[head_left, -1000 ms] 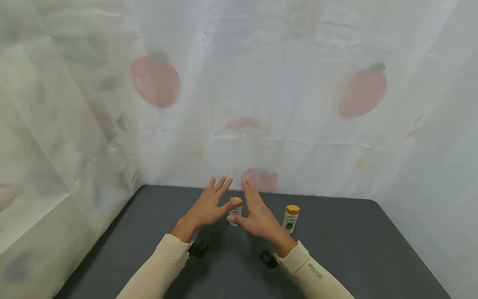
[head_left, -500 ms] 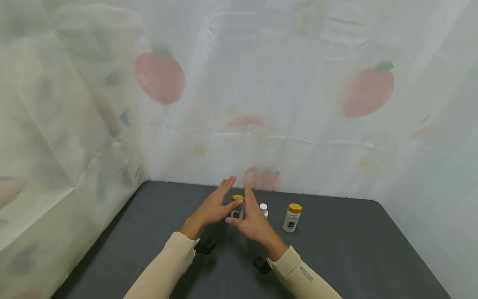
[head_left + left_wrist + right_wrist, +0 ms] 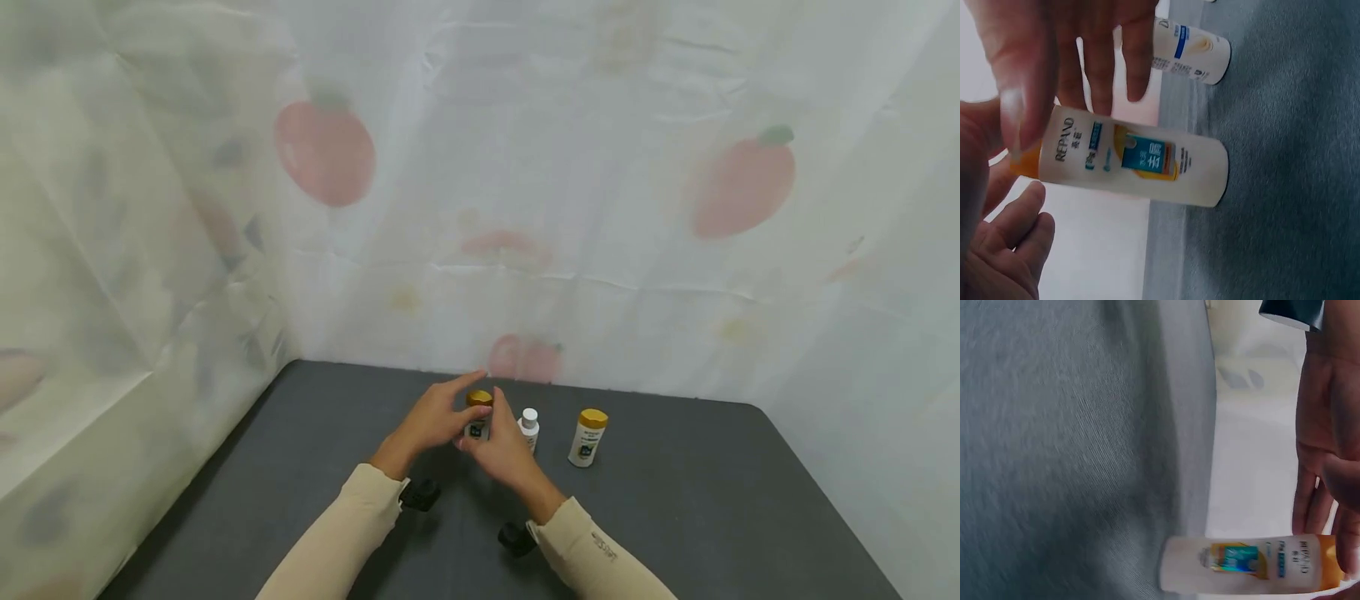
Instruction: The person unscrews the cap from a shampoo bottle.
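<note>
Central yellow-capped bottle (image 3: 1135, 157): upright, toward the far edge of the surface (image 3: 712, 500); apparently self-supporting.
Left hand (image 3: 433, 419): fingers loosely extended, gripping nothing, flanking the bottle.
Right hand (image 3: 504, 454): likewise; thumb contact unclear.

Cream sleeves (image 3: 337, 533), dark lettering (image 3: 604, 547) on one, black wrist cameras (image 3: 421, 496)

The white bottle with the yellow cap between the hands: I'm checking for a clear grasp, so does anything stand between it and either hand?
Nothing visible stands between the yellow-capped bottle and the left hand or right hand. The white bottle with the white cap stands on the right hand's outer side, not in between.
</note>
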`<state>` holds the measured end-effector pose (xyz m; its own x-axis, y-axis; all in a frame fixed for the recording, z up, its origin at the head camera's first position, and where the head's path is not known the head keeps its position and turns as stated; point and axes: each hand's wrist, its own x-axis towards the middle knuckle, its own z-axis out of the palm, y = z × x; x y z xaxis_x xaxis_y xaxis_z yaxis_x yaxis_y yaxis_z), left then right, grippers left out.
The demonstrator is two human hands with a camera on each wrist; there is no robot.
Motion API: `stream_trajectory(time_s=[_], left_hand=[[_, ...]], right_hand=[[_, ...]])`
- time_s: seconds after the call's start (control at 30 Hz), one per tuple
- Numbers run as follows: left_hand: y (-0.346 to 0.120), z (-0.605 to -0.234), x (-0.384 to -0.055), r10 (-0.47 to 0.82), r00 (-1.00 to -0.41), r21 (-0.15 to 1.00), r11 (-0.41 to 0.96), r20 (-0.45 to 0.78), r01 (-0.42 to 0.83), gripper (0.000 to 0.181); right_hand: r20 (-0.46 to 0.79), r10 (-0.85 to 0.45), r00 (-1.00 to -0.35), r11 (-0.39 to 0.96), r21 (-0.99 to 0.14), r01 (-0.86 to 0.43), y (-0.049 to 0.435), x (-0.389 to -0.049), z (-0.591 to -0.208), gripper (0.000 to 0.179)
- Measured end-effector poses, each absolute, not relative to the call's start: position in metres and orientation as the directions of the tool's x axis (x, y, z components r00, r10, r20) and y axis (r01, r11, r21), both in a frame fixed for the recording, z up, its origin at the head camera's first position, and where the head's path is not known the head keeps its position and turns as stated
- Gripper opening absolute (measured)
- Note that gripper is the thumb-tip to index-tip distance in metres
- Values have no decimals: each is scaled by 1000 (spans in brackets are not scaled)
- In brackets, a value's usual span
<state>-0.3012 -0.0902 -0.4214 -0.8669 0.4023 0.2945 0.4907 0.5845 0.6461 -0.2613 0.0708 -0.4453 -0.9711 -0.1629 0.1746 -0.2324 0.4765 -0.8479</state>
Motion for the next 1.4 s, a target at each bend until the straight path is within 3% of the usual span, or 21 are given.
stream_trajectory(time_s=[0.23, 0.6, 0.93, 1.4], left_hand=[[-80, -426, -301, 378, -866, 685, 536, 328, 493, 48], [-75, -432, -305, 312, -884, 725, 510, 347, 464, 27], [-75, -431, -307, 285, -894, 773, 454, 345, 443, 19], [-77, -415, -302, 310, -884, 804, 385, 350, 453, 25]], right_hand=[[163, -54, -985, 402, -900, -170, 65, -266, -454, 88], [182, 73, -981, 389, -911, -140, 49, -271, -470, 45], [232, 124, -965, 449, -880, -154, 45, -279, -479, 34], [393, 168, -904, 453, -845, -283, 48, -274, -470, 16]])
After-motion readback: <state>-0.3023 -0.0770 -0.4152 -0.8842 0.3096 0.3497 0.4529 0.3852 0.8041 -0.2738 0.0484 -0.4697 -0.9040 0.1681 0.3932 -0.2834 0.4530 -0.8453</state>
